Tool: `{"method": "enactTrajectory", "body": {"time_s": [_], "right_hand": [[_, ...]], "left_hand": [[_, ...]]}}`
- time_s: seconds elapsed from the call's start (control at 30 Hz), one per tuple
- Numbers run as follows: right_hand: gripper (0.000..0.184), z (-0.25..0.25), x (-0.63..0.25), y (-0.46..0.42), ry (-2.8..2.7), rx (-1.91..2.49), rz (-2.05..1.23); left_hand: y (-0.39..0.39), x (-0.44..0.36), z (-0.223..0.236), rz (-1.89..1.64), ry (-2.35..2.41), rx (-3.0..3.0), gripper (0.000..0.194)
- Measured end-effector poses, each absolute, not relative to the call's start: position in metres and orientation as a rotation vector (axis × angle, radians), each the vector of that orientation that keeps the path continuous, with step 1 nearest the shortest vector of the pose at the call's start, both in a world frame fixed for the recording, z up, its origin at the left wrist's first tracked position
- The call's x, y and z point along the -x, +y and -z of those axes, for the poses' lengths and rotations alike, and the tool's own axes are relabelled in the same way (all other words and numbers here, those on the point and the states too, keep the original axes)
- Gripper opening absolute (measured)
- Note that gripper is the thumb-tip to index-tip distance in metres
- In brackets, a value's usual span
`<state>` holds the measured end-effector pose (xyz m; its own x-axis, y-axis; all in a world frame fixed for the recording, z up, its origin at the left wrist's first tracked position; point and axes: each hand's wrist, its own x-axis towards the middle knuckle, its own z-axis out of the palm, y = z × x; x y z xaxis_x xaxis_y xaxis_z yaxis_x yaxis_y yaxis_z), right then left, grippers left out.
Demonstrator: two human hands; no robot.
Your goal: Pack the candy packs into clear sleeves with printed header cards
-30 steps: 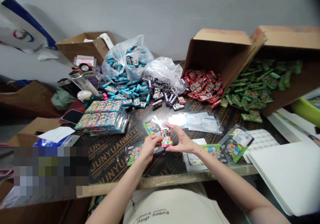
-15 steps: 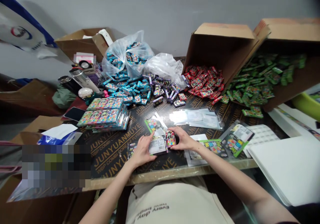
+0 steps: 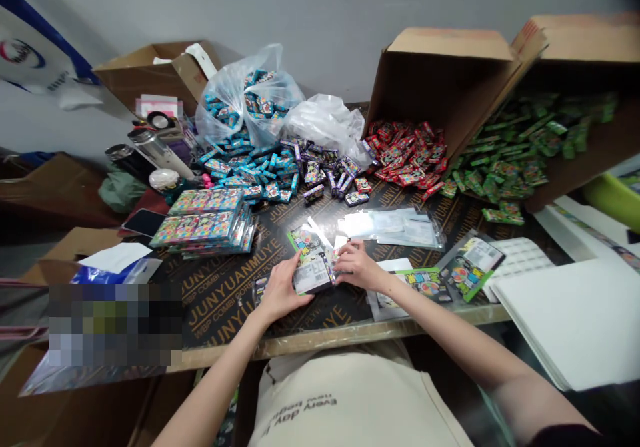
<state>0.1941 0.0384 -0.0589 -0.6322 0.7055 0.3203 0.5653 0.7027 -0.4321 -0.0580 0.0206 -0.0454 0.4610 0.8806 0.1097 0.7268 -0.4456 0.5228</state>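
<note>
My left hand point(image 3: 283, 287) grips the left edge of a clear plastic packet point(image 3: 313, 272) lying on the table; inside it is a printed card with green edging and a white barcode panel. At the packet's right end, my right hand point(image 3: 357, 266) has its fingers bent and drawn together. What those fingers hold is hidden. A white strip point(image 3: 320, 232) sticks out above the packet, near the right fingertips. To the right, under my right forearm, lies another green and black printed card point(image 3: 425, 284) in clear plastic.
Blue boxes point(image 3: 273, 174), purple boxes point(image 3: 314, 172), red boxes point(image 3: 400, 157) and green boxes point(image 3: 500, 174) lie heaped along the back. Stacked multi-coloured packs point(image 3: 205, 224) stand at left. Clear sleeves point(image 3: 410, 228) lie behind my right hand. White sheets point(image 3: 575, 320) overhang the right front edge.
The small red box that was between my right fingers is out of sight. My right fingers have closed in against the packet's right end. The left hand still grips the packet.
</note>
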Motion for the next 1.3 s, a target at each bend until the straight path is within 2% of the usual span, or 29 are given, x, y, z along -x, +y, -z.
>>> {"method": "enactTrajectory", "body": {"time_s": [0.17,0.5,0.53,0.63,0.67,0.7,0.83,1.0,1.17,1.3], "right_hand": [[0.012,0.051,-0.191,0.033,-2.438,0.891,-0.444],[0.017,0.056,-0.193,0.026,-2.356,0.970,-0.503],[0.024,0.058,-0.196,0.031,-2.320,1.074,-0.469],[0.076,0.066,-0.207,0.048,-2.261,1.382,-0.376],[0.086,0.069,-0.210,0.053,-2.279,1.427,-0.375],[0.088,0.071,-0.211,0.056,-2.297,1.444,-0.386],[0.073,0.066,-0.208,0.053,-2.193,1.394,-0.414],[0.076,0.042,-0.199,0.034,-2.295,1.139,-0.580],[0.087,0.038,-0.205,0.034,-2.355,0.973,-0.783],[0.100,0.037,-0.212,0.025,-2.124,1.191,-0.677]], "left_hand": [[0.020,0.059,0.040,-0.515,1.327,-2.305,0.096],[0.016,0.060,0.043,-0.584,1.284,-2.285,0.092],[0.016,0.061,0.044,-0.585,1.309,-2.276,0.092],[0.019,0.065,0.046,-0.587,1.378,-2.274,0.092],[0.020,0.066,0.046,-0.586,1.389,-2.281,0.093],[0.021,0.067,0.046,-0.587,1.398,-2.291,0.093],[0.023,0.070,0.044,-0.571,1.435,-2.340,0.095],[0.027,0.064,0.040,-0.525,1.407,-2.381,0.098],[0.033,0.051,0.033,-0.479,1.212,-2.431,0.098],[0.045,0.043,0.038,-0.530,1.270,-2.450,0.096]]}}
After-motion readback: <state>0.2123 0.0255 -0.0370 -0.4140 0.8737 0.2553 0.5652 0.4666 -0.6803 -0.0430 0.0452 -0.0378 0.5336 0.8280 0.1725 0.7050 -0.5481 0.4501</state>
